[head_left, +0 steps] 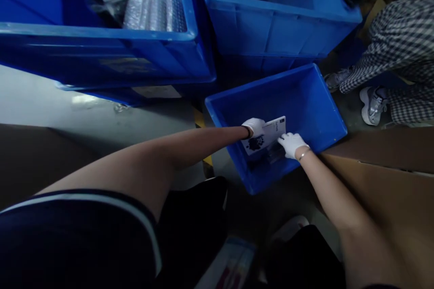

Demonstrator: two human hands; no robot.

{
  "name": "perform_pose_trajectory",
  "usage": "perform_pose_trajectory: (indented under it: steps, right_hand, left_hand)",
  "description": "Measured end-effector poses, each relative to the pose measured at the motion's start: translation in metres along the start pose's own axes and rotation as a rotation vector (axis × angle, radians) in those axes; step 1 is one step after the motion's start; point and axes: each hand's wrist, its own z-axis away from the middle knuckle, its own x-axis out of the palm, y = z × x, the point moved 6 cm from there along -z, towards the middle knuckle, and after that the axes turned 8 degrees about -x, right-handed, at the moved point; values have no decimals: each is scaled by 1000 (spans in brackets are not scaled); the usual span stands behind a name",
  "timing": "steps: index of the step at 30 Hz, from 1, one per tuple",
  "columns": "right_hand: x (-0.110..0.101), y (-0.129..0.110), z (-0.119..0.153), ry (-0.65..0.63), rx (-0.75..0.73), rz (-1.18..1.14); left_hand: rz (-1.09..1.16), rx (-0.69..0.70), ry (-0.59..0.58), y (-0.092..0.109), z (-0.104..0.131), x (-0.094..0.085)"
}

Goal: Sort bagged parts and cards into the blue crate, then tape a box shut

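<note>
Head view looks down on two white-gloved hands reaching into a small blue bin [305, 99] on the floor. Left hand [254, 127] is curled over the upper left edge of a flat white packet [267, 137], fingers closed on it; right hand [291, 143] meets the packet's right edge with fingers bent, though whether it truly grips or only rests against it is hard to tell at this distance. That packet is thin and rectangular, tilted with one corner raised, white with small dark print near the top and a black blotchy picture at its lower left. It sits inside the bin, near the front wall, above something dark and glossy on the bin's bottom, perhaps more packets. Behind stand two larger blue crates: the left crate [101, 49] holds bubble wrap [152, 6] and pale flat pieces, the right crate [278, 22] looks mostly bare inside. Brown cardboard [389, 189] lies at the right, and a person in checked clothing [400, 45] and pale sneakers [373, 106] crouches beyond it.
</note>
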Motion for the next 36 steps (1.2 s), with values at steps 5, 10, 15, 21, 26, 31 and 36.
perform_pose_trajectory:
  steps: [5, 10, 15, 21, 26, 31, 36]
  right_hand:
    - [33, 2, -65, -125, -91, 114]
    - [42, -12, -65, -80, -264, 194]
    - [47, -8, -61, 0, -229, 223]
    - [48, -2, -64, 41, -124, 237]
    - [43, 0, -63, 61, -107, 227]
    - [40, 1, -68, 0, -74, 206]
    - [36, -8, -66, 33, -152, 169]
  left_hand:
    - [-50, 21, 204, 2, 28, -38]
    - [-106, 19, 337, -10, 43, -48]
    - [-136, 53, 362, -15, 44, -41]
    - [-130, 39, 367, -16, 44, -42]
    - [-113, -5, 339, -17, 43, -44]
    - [-99, -16, 327, -17, 44, -46]
    - [-100, 2, 331, -16, 47, -44]
